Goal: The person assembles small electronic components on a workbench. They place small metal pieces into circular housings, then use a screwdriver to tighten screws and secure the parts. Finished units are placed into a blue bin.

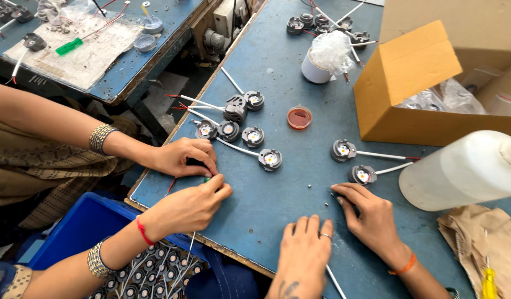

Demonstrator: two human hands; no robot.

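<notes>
You get bright, even daylight; soft short shadows under hands, mild glare on the plastic bottle [466, 169], edges slightly stretched, sharp focus throughout.

At the table's far right edge you have an open brown cardboard box [410, 83], one flap raised, with clear plastic bags [444, 99] inside. Beyond its left side, towards the far edge, stands a small white round tub [313, 72] with a crumpled clear plastic bag [330, 50] stuffed into it.
</notes>
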